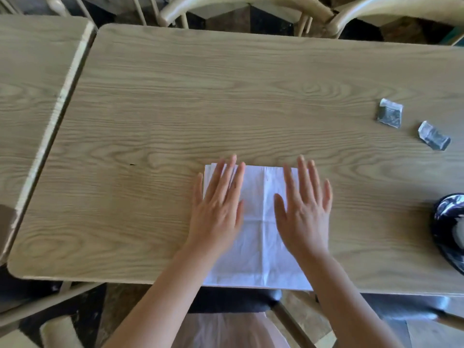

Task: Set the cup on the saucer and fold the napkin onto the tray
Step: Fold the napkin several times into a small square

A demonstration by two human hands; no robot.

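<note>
Napkin (258, 222), limp and light, lies beneath flat-spread left hand (216, 212) and right hand (305, 214); best pinched at its corners.

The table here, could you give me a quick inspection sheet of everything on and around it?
Surface: wooden table, a second table butted against its left end.
Job's things: white napkin, folded, at the near edge; dark patterned dish partly visible at right; no cup or tray seen.
Clutter: two small sachets at right.
Hands: left hand and right hand flat on the napkin.
Cables: nothing seen.
Surroundings: pale wooden chairs around.
</note>
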